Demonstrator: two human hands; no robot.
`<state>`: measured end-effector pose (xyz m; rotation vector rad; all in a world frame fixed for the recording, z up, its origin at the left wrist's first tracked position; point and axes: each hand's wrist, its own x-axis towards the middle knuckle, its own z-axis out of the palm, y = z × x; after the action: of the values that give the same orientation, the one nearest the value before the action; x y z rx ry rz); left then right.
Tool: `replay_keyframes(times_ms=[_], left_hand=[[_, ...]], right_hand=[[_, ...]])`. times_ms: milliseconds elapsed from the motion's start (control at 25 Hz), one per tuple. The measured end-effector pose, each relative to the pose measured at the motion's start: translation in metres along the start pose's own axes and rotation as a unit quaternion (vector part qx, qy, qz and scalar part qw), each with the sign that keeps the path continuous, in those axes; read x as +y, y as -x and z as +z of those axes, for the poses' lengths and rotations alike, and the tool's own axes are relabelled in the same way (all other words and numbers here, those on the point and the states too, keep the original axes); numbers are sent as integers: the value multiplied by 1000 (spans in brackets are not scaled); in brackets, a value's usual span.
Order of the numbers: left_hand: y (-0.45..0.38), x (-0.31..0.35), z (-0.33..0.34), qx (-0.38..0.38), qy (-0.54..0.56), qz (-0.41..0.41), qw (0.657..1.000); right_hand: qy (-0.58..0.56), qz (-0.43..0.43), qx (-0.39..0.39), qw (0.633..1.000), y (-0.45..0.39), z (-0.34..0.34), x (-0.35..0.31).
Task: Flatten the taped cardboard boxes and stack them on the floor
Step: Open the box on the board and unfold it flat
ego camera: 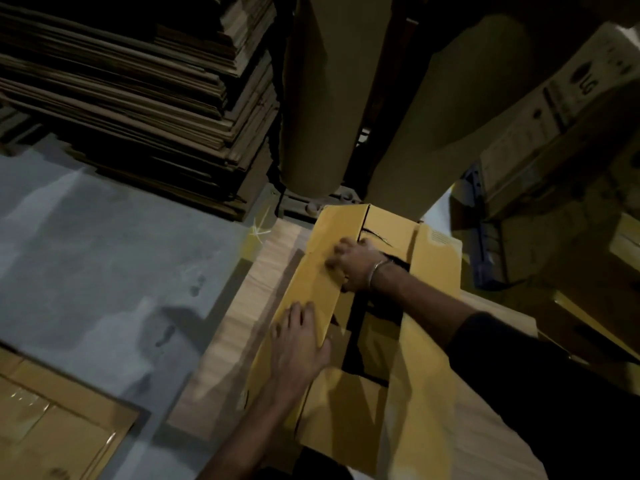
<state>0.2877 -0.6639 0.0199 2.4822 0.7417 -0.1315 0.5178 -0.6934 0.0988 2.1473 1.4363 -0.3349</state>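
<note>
Head view looks down on a yellow-brown cardboard box (377, 341) that is open on top, with a dark hole in its middle. It sits on a pale, wood-coloured flat stack (235, 327) with fine lines along its side, right in front of the person. One long box flap (311, 289) on the left side of the box lies tilted over the opening.

Left hand (299, 344) lies flat on the near end of that flap, its fingers straight and spread, pressing on the card. Right hand (353, 266) is at the far end of the same flap. Its fingers are bent over the flap's edge and grip it. A thin silver bangle (379, 268) sits on the right wrist, and a dark sleeve (519, 368) covers that arm higher up.

Left of the wood-coloured stack is a grey concrete floor (104, 254) with pale patches. In the bottom left corner a flat brown cardboard sheet with shiny tape (52, 420) lies on that floor.

Further back on the left stands a tall dark pile of flat cardboard sheets (145, 95). Beside it two big brown paper rolls (329, 98) stand up behind the box. On the right are big pale printed cartons (554, 126), leaning and dim. Much of the room is dark, so small things there are hard to make out.
</note>
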Motion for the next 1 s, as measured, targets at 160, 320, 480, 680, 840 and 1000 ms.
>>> replay_keyframes(times_ms=[160, 320, 480, 680, 840, 1000], left_hand=[[-17, 13, 8, -18, 58, -17, 998], [-15, 24, 4, -38, 59, 16, 997], [-16, 28, -6, -55, -3, 33, 998], [-5, 15, -3, 29, -35, 83, 996], [15, 41, 0, 82, 2, 180, 980], [41, 86, 16, -22, -7, 186, 982]], right_hand=[[-72, 118, -32, 990, -27, 4, 46], [-121, 155, -26, 980, -40, 29, 36], [-129, 162, -31, 978, -38, 26, 18], [-266, 210, 44, 940, 45, 39, -20], [-385, 371, 120, 837, 139, 86, -32], [-519, 416, 137, 734, 200, 129, -43]])
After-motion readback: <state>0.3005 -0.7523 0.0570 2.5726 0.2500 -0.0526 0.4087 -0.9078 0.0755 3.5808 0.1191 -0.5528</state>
